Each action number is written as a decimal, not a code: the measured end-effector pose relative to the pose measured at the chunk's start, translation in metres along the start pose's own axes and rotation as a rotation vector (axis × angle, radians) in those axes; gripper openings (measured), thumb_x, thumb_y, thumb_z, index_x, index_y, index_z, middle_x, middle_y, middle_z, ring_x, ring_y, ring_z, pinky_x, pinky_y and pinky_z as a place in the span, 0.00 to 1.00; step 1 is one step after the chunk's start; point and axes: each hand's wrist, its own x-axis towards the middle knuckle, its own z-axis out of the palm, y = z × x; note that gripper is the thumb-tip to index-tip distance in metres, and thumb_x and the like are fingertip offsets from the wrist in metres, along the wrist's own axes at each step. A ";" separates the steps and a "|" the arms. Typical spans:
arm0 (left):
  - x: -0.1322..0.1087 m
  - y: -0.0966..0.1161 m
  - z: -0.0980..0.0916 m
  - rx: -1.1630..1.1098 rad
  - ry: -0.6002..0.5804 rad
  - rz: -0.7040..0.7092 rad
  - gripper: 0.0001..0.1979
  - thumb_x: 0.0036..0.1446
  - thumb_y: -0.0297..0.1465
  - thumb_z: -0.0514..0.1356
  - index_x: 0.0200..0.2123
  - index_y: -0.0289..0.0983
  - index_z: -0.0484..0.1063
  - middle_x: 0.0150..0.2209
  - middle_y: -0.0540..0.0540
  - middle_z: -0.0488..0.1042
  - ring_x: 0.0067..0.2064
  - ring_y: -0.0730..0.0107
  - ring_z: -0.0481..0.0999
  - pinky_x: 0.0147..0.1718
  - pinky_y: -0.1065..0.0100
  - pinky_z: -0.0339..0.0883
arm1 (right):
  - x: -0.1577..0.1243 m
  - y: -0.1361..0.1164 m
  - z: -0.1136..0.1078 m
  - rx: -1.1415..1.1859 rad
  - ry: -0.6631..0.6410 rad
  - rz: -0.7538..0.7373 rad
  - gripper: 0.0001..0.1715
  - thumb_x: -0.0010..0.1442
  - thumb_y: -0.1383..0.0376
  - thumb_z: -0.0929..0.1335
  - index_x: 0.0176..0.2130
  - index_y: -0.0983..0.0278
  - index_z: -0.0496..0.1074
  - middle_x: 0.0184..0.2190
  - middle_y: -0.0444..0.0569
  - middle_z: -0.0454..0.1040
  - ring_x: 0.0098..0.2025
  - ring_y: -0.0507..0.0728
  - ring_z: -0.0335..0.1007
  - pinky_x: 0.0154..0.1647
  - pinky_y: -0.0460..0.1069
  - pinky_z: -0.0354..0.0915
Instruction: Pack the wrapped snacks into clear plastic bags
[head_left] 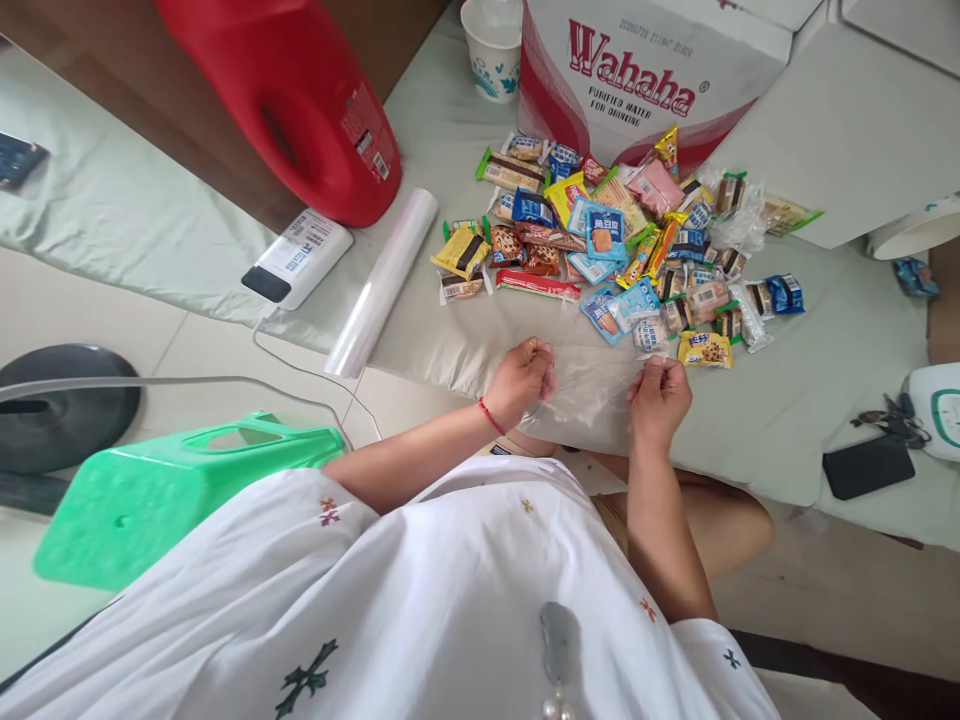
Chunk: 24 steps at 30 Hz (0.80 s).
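My left hand (521, 380) and my right hand (658, 392) each pinch an edge of a clear plastic bag (589, 385), stretched between them at the near edge of a pale green sheet-covered surface (465, 120). Both hands have their fingers closed on the thin film. Just beyond the bag lies a heap of several small wrapped snacks (622, 250) in yellow, blue, red and pink wrappers. The nearest packets, a yellow cookie pack (705, 348) and a blue one (600, 312), lie a short way past my fingers.
A roll of clear plastic bags (382, 282) lies left of the snacks, beside a white power bank (296, 258) and a red jug (300, 95). Behind stand a Wahaha water carton (637, 70) and a paper cup (493, 45). A green stool (180, 485) is lower left; a black phone (868, 467) and keys (892, 420) lie right.
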 end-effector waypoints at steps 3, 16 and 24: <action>0.005 -0.001 -0.025 0.225 0.001 0.008 0.17 0.69 0.43 0.53 0.30 0.40 0.63 0.18 0.55 0.66 0.14 0.76 0.61 0.17 0.72 0.54 | 0.011 0.007 -0.014 -0.228 -0.109 0.011 0.21 0.66 0.46 0.65 0.34 0.59 0.68 0.19 0.37 0.64 0.18 0.52 0.61 0.22 0.48 0.59; -0.059 0.024 -0.027 1.128 -0.122 1.228 0.09 0.69 0.33 0.55 0.46 0.41 0.75 0.47 0.41 0.80 0.55 0.61 0.77 0.54 0.58 0.68 | 0.004 -0.008 -0.010 -0.610 -0.320 -0.083 0.22 0.68 0.49 0.62 0.37 0.60 0.75 0.22 0.45 0.74 0.27 0.57 0.69 0.34 0.49 0.61; 0.018 -0.009 -0.028 1.435 -0.247 0.741 0.25 0.74 0.43 0.48 0.64 0.38 0.71 0.68 0.37 0.70 0.71 0.49 0.65 0.70 0.35 0.43 | 0.018 0.007 -0.045 -0.601 -0.348 -0.016 0.23 0.61 0.46 0.67 0.41 0.61 0.77 0.26 0.46 0.77 0.28 0.57 0.70 0.35 0.50 0.63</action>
